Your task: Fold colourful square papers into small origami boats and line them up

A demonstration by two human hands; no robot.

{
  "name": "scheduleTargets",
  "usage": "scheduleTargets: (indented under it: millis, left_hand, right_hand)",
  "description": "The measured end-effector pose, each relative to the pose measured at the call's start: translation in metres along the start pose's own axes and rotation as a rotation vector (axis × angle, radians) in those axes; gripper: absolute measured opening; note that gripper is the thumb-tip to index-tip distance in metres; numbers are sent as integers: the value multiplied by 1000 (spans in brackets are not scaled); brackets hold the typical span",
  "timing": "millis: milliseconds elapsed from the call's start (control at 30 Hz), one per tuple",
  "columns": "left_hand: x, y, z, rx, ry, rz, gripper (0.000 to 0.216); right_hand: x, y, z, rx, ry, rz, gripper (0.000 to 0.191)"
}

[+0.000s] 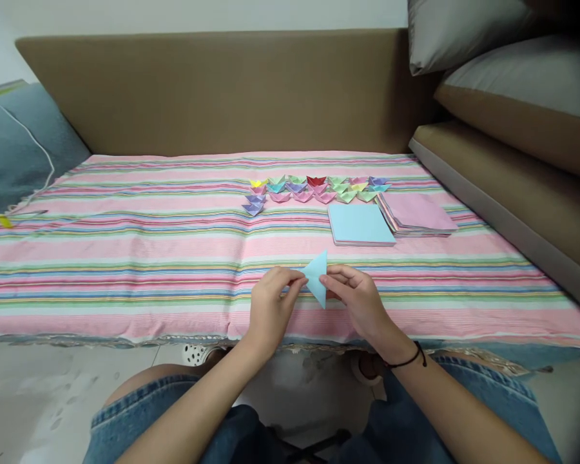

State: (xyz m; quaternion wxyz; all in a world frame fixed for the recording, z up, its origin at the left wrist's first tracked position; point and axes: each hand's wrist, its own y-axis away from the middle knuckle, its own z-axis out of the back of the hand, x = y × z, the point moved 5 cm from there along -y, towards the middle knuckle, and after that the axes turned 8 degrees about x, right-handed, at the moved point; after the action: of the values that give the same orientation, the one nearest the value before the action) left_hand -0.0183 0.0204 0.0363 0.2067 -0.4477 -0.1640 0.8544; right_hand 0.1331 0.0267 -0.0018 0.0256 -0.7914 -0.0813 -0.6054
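Note:
A light blue piece of folded paper (318, 278), roughly triangular, is held up between my two hands above the striped cloth. My left hand (274, 301) pinches its left corner between thumb and fingertips. On the right edge, my right hand (360, 298) grips the paper with the thumb in front and the fingers behind. Beyond the hands lies a stack of light blue paper squares (362, 224). Beside it rests a second stack with a pink sheet (418, 212) on top. Rows of small folded paper boats (302, 196) in many colours stand behind the stacks.
The striped cloth (125, 258) covers the seat up to a brown backrest (222, 96). Grey and brown cushions (517, 109) are piled at the right. A white cable (33, 132) runs over a blue cushion (14, 148) at the left. My knees are below the front edge.

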Motion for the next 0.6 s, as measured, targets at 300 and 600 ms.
scheduleTargets:
  millis: [300, 600]
  left_hand:
    - [9, 3, -19, 108, 331, 251, 17]
    - [10, -1, -27, 141, 532, 275, 20]
  right_hand:
    - [7, -3, -3, 54, 94, 91, 24]
    - [12, -5, 2, 41, 150, 126, 24]
